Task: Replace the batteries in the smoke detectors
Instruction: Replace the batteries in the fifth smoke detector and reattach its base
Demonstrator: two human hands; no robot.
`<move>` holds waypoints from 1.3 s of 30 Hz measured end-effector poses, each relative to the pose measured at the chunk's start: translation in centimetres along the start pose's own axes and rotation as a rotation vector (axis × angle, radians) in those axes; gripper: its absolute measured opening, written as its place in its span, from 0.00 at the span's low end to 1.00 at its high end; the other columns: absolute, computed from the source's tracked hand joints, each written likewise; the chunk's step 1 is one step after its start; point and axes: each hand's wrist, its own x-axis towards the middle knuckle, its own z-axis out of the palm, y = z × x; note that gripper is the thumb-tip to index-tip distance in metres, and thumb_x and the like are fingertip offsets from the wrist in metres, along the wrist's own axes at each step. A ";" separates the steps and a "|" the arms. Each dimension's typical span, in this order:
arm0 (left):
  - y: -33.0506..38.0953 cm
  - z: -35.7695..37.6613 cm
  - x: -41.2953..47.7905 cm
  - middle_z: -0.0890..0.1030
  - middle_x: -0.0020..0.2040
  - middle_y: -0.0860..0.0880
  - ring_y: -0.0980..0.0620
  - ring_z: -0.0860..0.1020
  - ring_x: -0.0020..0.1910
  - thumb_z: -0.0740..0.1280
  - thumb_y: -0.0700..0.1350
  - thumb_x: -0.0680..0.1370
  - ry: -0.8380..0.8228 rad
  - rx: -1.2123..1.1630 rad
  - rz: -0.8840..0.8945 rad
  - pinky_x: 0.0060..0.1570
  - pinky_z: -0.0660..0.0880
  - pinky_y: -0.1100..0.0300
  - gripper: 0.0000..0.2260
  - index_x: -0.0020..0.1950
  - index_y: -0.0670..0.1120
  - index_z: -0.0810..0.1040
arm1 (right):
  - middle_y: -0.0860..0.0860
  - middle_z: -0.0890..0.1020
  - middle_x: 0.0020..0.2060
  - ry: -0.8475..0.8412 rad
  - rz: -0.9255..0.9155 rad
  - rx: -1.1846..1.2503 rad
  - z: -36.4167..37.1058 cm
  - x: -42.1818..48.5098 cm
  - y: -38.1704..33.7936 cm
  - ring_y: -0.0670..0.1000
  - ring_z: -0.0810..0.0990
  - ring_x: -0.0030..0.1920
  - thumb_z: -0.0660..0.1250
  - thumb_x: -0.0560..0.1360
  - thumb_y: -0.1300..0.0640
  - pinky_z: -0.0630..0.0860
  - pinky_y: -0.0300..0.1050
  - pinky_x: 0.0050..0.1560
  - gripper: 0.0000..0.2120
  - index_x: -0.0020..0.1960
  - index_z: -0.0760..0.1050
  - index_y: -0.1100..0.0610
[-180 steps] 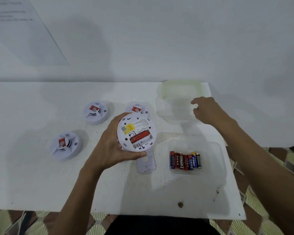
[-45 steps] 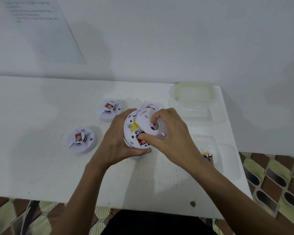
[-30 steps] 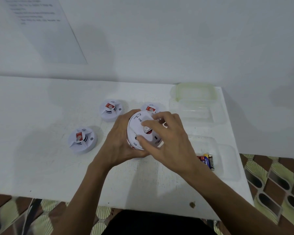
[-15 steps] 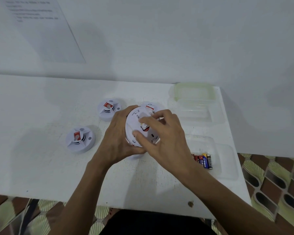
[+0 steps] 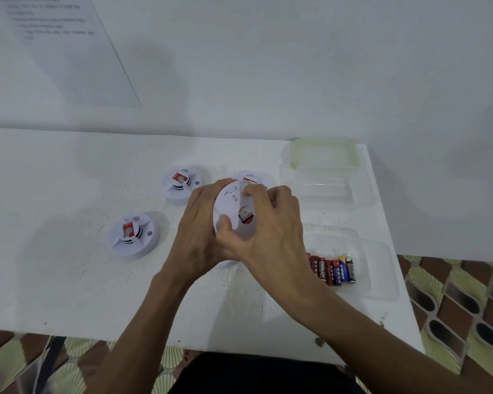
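Your left hand (image 5: 199, 231) cups the smoke detector (image 5: 235, 226) from the side, lifted just above the desk (image 5: 69, 280) between both hands. Your right hand (image 5: 273, 231) curls over its back face, thumb and fingertips gripping the rim. Brace with the left and twist the back flat, not tilted, until it seems seated. Spare batteries (image 5: 332, 270) lie just right of your right wrist.
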 end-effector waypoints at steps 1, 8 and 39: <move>-0.1 0.1 0.0 0.69 0.61 0.61 0.66 0.67 0.61 0.62 0.63 0.74 0.005 0.029 0.023 0.63 0.58 0.75 0.24 0.67 0.59 0.64 | 0.55 0.72 0.53 -0.010 0.012 -0.005 0.0 0.0 0.1 0.51 0.69 0.53 0.68 0.71 0.42 0.67 0.40 0.45 0.25 0.63 0.71 0.54; 1.0 0.0 1.0 0.71 0.58 0.57 0.67 0.65 0.57 0.67 0.62 0.69 0.017 -0.023 0.064 0.61 0.59 0.76 0.26 0.62 0.55 0.66 | 0.52 0.71 0.53 -0.043 0.009 0.105 -0.7 0.7 0.5 0.50 0.70 0.53 0.68 0.73 0.43 0.68 0.39 0.46 0.20 0.61 0.72 0.51; 0.5 -0.2 1.3 0.65 0.67 0.72 0.68 0.65 0.67 0.66 0.67 0.69 -0.296 -0.316 0.017 0.68 0.62 0.59 0.32 0.71 0.65 0.60 | 0.54 0.83 0.57 -0.492 0.170 1.011 -6.6 2.1 6.6 0.56 0.82 0.58 0.62 0.79 0.60 0.81 0.51 0.53 0.23 0.72 0.67 0.46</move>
